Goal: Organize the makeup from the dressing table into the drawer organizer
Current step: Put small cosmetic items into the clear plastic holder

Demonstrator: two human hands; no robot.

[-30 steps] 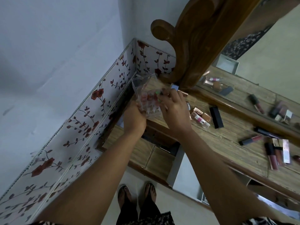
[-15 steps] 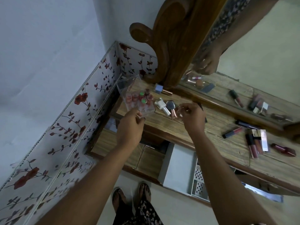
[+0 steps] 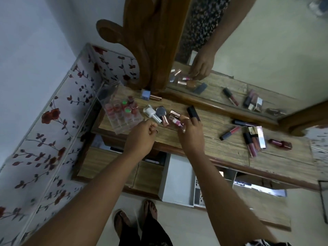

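Both my hands hover over the dressing table (image 3: 204,139) at mid-frame, near each other but not touching. My right hand (image 3: 190,134) pinches a small pink-topped lip gloss (image 3: 175,122) at its fingertips; my left hand (image 3: 142,135) is loosely curled and seems to hold nothing, though its fingertips are partly hidden. Just left of it, upper left of centre, stands the clear lipstick holder (image 3: 122,112), tilted in this view and close to the table's left and front edges. A white bottle (image 3: 150,112), a grey-capped bottle (image 3: 162,115) and a black lipstick (image 3: 192,112) crowd round my right fingers. More glosses (image 3: 252,141) lie well apart at the right of the frame. The open drawer with its white organizer tray (image 3: 177,181) sits below the table front, low centre.

I judge the main risk to be a knock: lifting the gloss through that tight cluster could roll a bottle off the front edge, and my left wrist could nudge the holder over its nearby corner. The mirror frame (image 3: 152,50) blocks the back. Free room lies toward me, straight down over the front edge to the drawer.
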